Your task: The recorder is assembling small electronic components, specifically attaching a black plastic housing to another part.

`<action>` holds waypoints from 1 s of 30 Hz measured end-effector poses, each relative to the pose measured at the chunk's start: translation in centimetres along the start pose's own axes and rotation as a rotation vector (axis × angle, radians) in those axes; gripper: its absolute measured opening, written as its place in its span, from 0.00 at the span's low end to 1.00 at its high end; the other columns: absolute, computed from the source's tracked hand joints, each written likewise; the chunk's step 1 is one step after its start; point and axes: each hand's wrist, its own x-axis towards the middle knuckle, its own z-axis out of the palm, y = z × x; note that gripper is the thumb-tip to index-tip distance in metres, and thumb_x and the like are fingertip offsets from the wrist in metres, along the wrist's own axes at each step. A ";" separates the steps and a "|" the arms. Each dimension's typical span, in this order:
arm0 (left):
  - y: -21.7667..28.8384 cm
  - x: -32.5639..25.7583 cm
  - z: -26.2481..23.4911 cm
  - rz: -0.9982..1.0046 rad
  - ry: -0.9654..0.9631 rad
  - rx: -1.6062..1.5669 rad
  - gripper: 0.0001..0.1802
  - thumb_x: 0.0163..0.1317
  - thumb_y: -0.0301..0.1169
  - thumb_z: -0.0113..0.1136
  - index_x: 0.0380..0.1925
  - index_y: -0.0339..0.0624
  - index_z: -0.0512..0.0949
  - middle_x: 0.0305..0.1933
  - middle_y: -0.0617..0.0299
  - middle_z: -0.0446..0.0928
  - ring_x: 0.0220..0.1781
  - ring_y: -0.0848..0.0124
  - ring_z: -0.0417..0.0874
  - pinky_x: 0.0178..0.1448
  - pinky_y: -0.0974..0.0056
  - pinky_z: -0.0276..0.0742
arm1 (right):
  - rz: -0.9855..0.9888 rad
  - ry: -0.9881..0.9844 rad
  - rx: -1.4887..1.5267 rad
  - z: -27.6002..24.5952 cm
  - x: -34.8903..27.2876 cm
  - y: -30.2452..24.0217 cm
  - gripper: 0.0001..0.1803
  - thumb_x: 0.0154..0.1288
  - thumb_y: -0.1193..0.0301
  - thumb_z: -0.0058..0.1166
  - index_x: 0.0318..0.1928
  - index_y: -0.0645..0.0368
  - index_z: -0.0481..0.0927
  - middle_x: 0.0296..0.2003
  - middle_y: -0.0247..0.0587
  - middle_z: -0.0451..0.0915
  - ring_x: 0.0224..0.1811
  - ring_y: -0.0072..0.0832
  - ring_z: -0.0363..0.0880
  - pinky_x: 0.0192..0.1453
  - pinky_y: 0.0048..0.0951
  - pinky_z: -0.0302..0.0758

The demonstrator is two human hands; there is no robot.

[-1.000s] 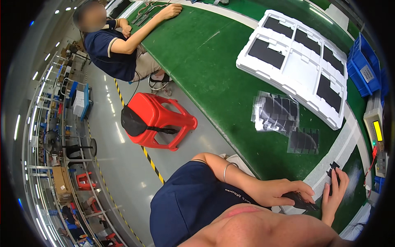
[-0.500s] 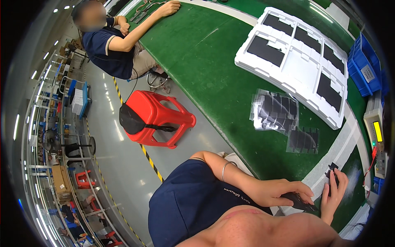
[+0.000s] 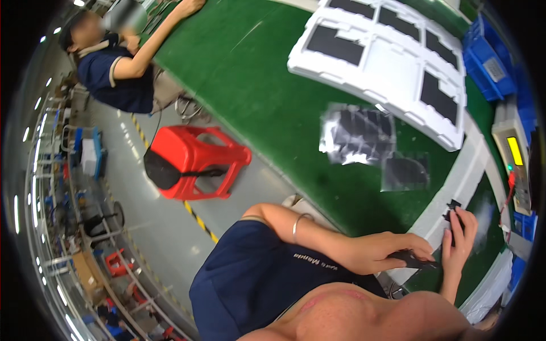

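Our left hand (image 3: 392,249) pinches a dark, flat, thin piece (image 3: 414,261); our right hand (image 3: 463,226), fingers drawn narrow, holds a black notched strip (image 3: 453,206) by the pale tape band (image 3: 427,228) on the green tabletop (image 3: 273,102); a slackened pinch could drop either, uneven pressure might crease the strip; a red lead (image 3: 511,182) nearby could snag us; glossy clear plastic sheets (image 3: 358,135) and a white moulded tray (image 3: 392,68) crowd the table beyond.
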 end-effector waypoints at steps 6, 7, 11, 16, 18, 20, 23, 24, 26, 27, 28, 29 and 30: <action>0.5 0.7 -0.6 -0.077 -0.079 -0.026 0.27 0.57 0.15 0.48 0.59 0.34 0.59 0.60 0.51 0.67 0.62 0.61 0.69 0.66 0.59 0.62 | 0.025 0.045 0.000 -0.5 -0.9 0.4 0.20 0.48 0.80 0.51 0.46 0.64 0.77 0.48 0.48 0.73 0.50 0.48 0.68 0.56 0.45 0.64; 0.4 0.7 -0.7 -0.077 -0.087 -0.025 0.27 0.57 0.15 0.48 0.59 0.34 0.59 0.60 0.51 0.67 0.62 0.61 0.69 0.65 0.59 0.62 | 0.019 0.047 0.012 -0.4 -0.7 0.4 0.20 0.48 0.80 0.51 0.46 0.64 0.77 0.48 0.48 0.73 0.50 0.48 0.68 0.56 0.44 0.64; -0.4 0.1 -0.5 -0.057 -0.052 -0.058 0.28 0.56 0.14 0.48 0.59 0.35 0.59 0.60 0.52 0.67 0.61 0.60 0.69 0.65 0.59 0.63 | 0.003 0.033 0.007 0.1 0.2 0.2 0.18 0.47 0.79 0.53 0.43 0.63 0.79 0.46 0.46 0.74 0.47 0.47 0.69 0.53 0.43 0.66; 0.3 0.6 -1.0 -0.020 -0.069 -0.051 0.26 0.57 0.14 0.48 0.58 0.36 0.62 0.60 0.53 0.66 0.62 0.59 0.68 0.63 0.58 0.64 | 0.000 0.052 -0.001 0.0 0.2 0.3 0.18 0.47 0.79 0.53 0.43 0.63 0.79 0.46 0.47 0.74 0.46 0.46 0.69 0.52 0.43 0.66; 0.4 0.4 -0.7 -0.056 -0.078 -0.065 0.26 0.57 0.14 0.48 0.58 0.36 0.63 0.60 0.53 0.66 0.62 0.59 0.68 0.63 0.58 0.65 | 0.004 0.031 0.010 -0.3 -0.1 0.3 0.18 0.47 0.79 0.52 0.43 0.64 0.79 0.45 0.48 0.74 0.46 0.47 0.69 0.52 0.44 0.66; 0.3 0.3 -0.8 -0.042 -0.070 -0.071 0.26 0.57 0.15 0.48 0.58 0.36 0.62 0.60 0.53 0.66 0.62 0.59 0.68 0.63 0.58 0.65 | -0.007 0.028 0.016 -0.1 0.0 0.4 0.18 0.48 0.78 0.52 0.43 0.64 0.78 0.45 0.48 0.74 0.45 0.47 0.69 0.51 0.45 0.66; -0.1 0.2 -0.9 -0.040 -0.071 -0.079 0.26 0.58 0.15 0.48 0.58 0.36 0.62 0.61 0.53 0.66 0.63 0.59 0.67 0.64 0.57 0.64 | -0.034 0.010 0.052 -0.2 0.1 0.7 0.17 0.48 0.78 0.53 0.43 0.64 0.78 0.45 0.49 0.74 0.45 0.47 0.69 0.51 0.45 0.66; -0.2 0.1 -1.0 -0.053 -0.082 -0.078 0.26 0.58 0.16 0.48 0.58 0.37 0.62 0.61 0.53 0.66 0.63 0.59 0.67 0.65 0.57 0.63 | -0.036 0.008 0.048 -0.3 0.1 0.6 0.17 0.48 0.77 0.53 0.42 0.65 0.78 0.45 0.49 0.74 0.45 0.47 0.69 0.50 0.44 0.67; 0.0 0.0 -0.9 -0.111 -0.081 -0.106 0.26 0.58 0.16 0.48 0.58 0.37 0.61 0.63 0.52 0.64 0.63 0.58 0.67 0.65 0.56 0.63 | -0.036 0.010 0.054 -0.5 0.1 0.6 0.17 0.49 0.77 0.53 0.42 0.64 0.78 0.45 0.49 0.74 0.45 0.47 0.69 0.50 0.44 0.67; -0.4 -0.1 -0.7 -0.103 -0.069 -0.133 0.26 0.59 0.16 0.48 0.59 0.38 0.61 0.63 0.52 0.64 0.63 0.58 0.67 0.65 0.56 0.63 | -0.038 0.003 0.062 -0.4 0.0 0.7 0.16 0.49 0.77 0.53 0.42 0.64 0.78 0.45 0.49 0.74 0.45 0.47 0.69 0.50 0.44 0.67; -0.7 -0.1 -0.6 -0.095 -0.058 -0.161 0.26 0.59 0.16 0.48 0.59 0.38 0.61 0.63 0.52 0.64 0.64 0.58 0.67 0.65 0.56 0.63 | -0.042 0.003 0.056 -0.4 0.0 0.7 0.17 0.48 0.77 0.54 0.42 0.64 0.78 0.45 0.49 0.74 0.44 0.46 0.69 0.49 0.44 0.67; -0.9 -0.1 -0.6 -0.087 -0.046 -0.189 0.26 0.59 0.16 0.47 0.59 0.38 0.61 0.63 0.52 0.64 0.64 0.58 0.66 0.65 0.55 0.62 | -0.046 0.009 0.057 -0.3 0.2 0.9 0.17 0.48 0.78 0.54 0.42 0.63 0.79 0.45 0.49 0.74 0.44 0.46 0.69 0.49 0.44 0.67; -1.0 -0.1 -0.7 -0.089 -0.059 -0.168 0.25 0.61 0.22 0.47 0.60 0.38 0.59 0.62 0.52 0.65 0.64 0.60 0.67 0.65 0.57 0.62 | -0.043 0.006 0.055 -0.3 0.2 0.8 0.17 0.47 0.78 0.54 0.42 0.63 0.79 0.45 0.48 0.74 0.44 0.46 0.69 0.49 0.43 0.67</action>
